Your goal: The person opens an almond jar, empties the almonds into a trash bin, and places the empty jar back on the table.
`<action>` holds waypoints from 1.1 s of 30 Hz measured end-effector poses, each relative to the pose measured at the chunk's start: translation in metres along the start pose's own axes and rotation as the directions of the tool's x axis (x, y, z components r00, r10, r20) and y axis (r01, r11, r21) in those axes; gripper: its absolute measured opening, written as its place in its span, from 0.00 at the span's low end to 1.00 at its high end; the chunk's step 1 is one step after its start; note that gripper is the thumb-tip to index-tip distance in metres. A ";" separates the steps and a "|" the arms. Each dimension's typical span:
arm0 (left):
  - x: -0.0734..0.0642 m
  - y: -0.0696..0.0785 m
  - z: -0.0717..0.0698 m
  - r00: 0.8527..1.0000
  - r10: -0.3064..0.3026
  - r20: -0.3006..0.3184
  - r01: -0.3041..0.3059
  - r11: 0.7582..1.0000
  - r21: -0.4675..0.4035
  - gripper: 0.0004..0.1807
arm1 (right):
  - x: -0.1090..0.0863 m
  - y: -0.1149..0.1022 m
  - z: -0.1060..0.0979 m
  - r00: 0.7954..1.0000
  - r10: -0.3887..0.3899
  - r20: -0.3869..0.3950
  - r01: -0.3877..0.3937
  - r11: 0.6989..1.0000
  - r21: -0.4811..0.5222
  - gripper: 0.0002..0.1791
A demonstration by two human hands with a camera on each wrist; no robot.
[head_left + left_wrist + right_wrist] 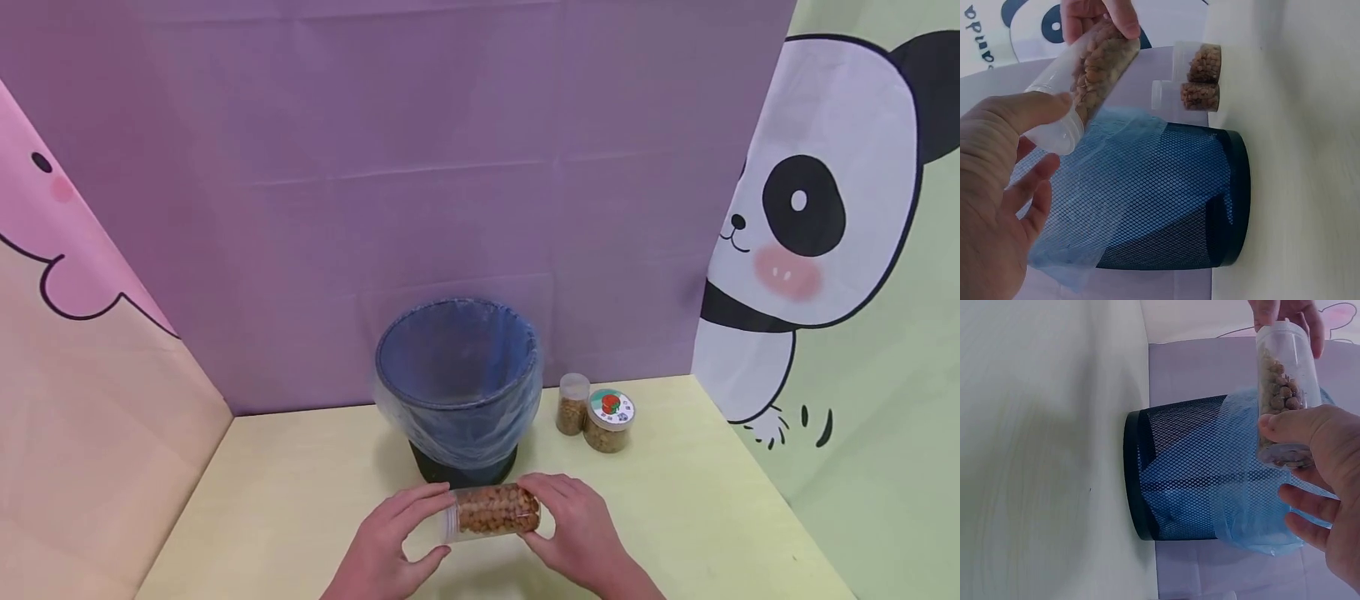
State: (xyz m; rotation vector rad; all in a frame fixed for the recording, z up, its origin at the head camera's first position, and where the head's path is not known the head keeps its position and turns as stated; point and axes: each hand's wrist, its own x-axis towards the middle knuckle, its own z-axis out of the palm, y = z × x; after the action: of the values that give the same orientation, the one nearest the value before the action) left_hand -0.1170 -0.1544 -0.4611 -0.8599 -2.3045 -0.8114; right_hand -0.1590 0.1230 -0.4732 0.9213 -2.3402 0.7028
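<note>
A clear plastic jar (pixel 497 510) lies sideways in the air between both hands, partly filled with small brown nut-like pieces. My right hand (pixel 573 529) grips its base end between thumb and fingers. At the other end, my left hand (pixel 393 537) holds the translucent lid (pixel 1063 134), its thumb on one side and fingers on the other. In the right wrist view the jar (pixel 1288 394) overlaps the bagged bin, and part of its base is hidden behind the right thumb.
A dark mesh bin (pixel 423 458) lined with a blue plastic bag (pixel 480 429) stands upright behind the jar. To its right are a narrow jar (pixel 572 412) and a squat jar (pixel 607 433) with a tomato-pictured lid. The pale table (pixel 285 483) meets a purple backdrop (pixel 300 250).
</note>
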 end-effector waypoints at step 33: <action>-0.008 -0.005 -0.001 0.995 -0.091 0.032 0.087 0.990 0.113 0.38 | -0.003 0.005 -0.006 0.996 -0.071 -0.054 0.070 0.997 -0.008 0.34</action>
State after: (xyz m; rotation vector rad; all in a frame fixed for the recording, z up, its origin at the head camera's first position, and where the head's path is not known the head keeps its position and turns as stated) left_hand -0.1150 -0.1618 -0.4675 -0.7337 -2.4099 -0.7021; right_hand -0.1589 0.1314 -0.4723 0.9648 -2.2498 0.6831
